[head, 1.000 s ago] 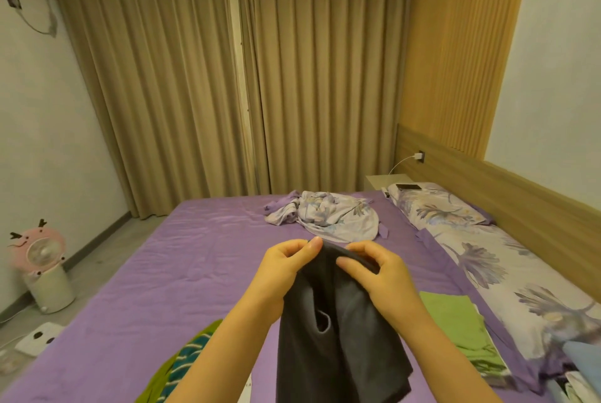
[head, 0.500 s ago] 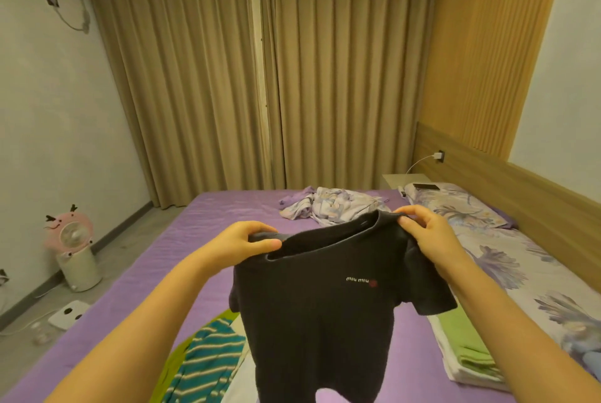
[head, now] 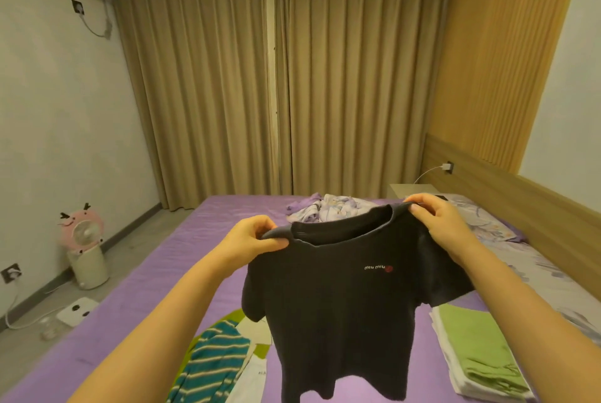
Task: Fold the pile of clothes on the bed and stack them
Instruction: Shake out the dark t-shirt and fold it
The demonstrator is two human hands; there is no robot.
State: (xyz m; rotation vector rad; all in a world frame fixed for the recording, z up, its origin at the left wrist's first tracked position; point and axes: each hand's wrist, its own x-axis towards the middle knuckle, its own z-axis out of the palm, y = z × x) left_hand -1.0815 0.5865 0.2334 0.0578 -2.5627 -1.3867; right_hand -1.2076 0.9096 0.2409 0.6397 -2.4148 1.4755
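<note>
- A bedroom with drawn tan curtains (head: 260, 77); the purple-sheeted bed (head: 156, 298) fills the lower frame, a floral pillow (head: 487, 227) along its 3 o'clock edge.
- I hold a black T-shirt (head: 341, 311) up by its shoulders, clear of the bed, small chest logo facing me, hem hanging free at 6 o'clock.
- My left hand (head: 250, 240) pinches the shoulder seam at 9 o'clock of the collar; my right hand (head: 439, 223) pinches the other shoulder at 2 o'clock, fingers curled over the cloth.
- Done, by my reading: a folded stack (head: 478, 357), green on top of white, lies at 4 o'clock on the bed.
- Left: this shirt is opened out but not yet folded; a teal striped garment (head: 211, 363) and pale pieces lie loose at 7 o'clock.
- A crumpled floral bundle (head: 328, 207) sits at 12 o'clock, far side of the bed; whether it belongs to the pile I cannot tell.
- I judge the job well short of finished.
</note>
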